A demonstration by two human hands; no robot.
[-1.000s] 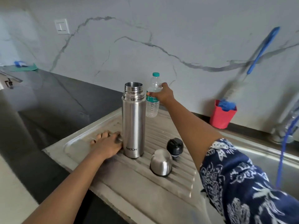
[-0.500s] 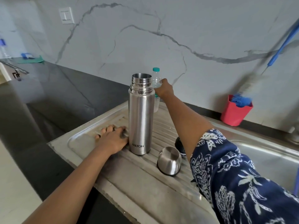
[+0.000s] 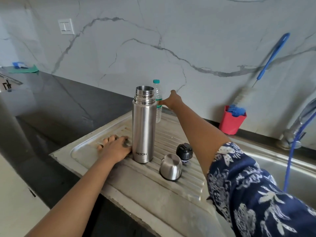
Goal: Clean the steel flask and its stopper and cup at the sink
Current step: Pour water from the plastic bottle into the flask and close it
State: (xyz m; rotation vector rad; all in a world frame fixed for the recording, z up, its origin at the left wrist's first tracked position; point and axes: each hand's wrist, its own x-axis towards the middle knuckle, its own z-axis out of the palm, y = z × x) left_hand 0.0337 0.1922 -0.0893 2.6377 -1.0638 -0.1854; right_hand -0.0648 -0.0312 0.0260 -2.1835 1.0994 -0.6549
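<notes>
Steel flask [image 3: 143, 127] stands uncapped on the drainboard [image 3: 153, 190], stopper [image 3: 184, 152] and cup [image 3: 171, 166] beside it, your left hand [image 3: 116, 149] flat and empty against its base, likely to steady it; right hand [image 3: 171, 101] touches the plastic bottle [image 3: 158, 93] behind, grasp indeterminate.

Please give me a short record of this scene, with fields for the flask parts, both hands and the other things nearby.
flask: tall steel flask, upright on ribbed steel draining board, mouth open
cup: steel cup, upside down, right of flask
stopper: black stopper, just behind cup
hands: left hand flat on board beside flask base; right hand at clear plastic bottle behind flask, grip unclear
other: blue-handled bottle brush in red tub
</notes>
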